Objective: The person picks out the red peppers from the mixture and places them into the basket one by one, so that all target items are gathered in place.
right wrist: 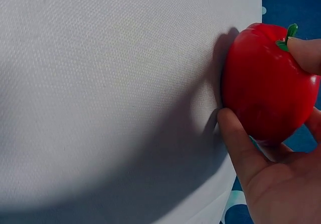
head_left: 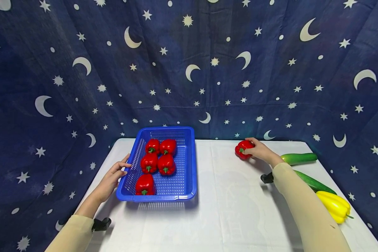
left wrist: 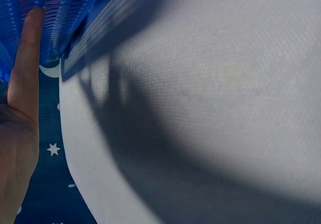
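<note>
My right hand (head_left: 260, 151) grips a red bell pepper (head_left: 243, 148) near the far edge of the table. In the right wrist view the thumb lies beside the green stem of the pepper (right wrist: 271, 83), and the other fingers reach around its underside. On the left, a blue plastic basket (head_left: 194, 175) holds several red bell peppers (head_left: 166, 164). My left hand (head_left: 108, 182) touches the basket's left side with its fingers at the rim. One finger (left wrist: 27, 58) lies extended against the slotted wall in the left wrist view; the other fingertips are hidden there.
A green, zucchini-like vegetable (head_left: 299, 158) lies right of my right hand. A second long green vegetable (head_left: 313, 182) and a yellow bell pepper (head_left: 334, 206) are partly behind my right forearm. A dark star-patterned cloth (head_left: 220, 87) hangs behind the white table (head_left: 220, 210).
</note>
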A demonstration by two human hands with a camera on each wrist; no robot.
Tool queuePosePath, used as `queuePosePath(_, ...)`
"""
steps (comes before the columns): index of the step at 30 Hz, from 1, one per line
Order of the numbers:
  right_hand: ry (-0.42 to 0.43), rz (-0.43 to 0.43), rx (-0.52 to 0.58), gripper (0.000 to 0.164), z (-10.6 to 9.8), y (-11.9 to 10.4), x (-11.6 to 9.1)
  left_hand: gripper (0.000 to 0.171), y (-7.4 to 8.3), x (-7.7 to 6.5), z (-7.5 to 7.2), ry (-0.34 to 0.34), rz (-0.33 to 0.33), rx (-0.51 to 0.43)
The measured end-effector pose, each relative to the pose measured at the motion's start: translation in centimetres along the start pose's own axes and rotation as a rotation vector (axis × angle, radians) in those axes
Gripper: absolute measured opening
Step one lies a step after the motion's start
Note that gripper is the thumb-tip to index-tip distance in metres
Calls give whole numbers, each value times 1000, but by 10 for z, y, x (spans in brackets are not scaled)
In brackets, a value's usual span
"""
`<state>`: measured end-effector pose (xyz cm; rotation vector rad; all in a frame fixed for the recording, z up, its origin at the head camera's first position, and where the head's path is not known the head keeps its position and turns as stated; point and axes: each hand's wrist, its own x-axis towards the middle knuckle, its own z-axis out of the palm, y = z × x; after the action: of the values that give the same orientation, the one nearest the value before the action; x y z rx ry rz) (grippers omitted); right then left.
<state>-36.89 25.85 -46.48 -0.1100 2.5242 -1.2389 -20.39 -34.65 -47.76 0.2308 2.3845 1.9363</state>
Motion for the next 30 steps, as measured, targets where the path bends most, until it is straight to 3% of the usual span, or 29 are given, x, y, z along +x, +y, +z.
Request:
queuePosePath(24, 17, 7, 9, 83, 3, 0, 0, 32, 3, 0, 2, 0, 5, -16)
queuePosePath(30, 32, -68, 0, 79, -1, -11, -7, 32, 1, 0, 0, -3, 9, -12)
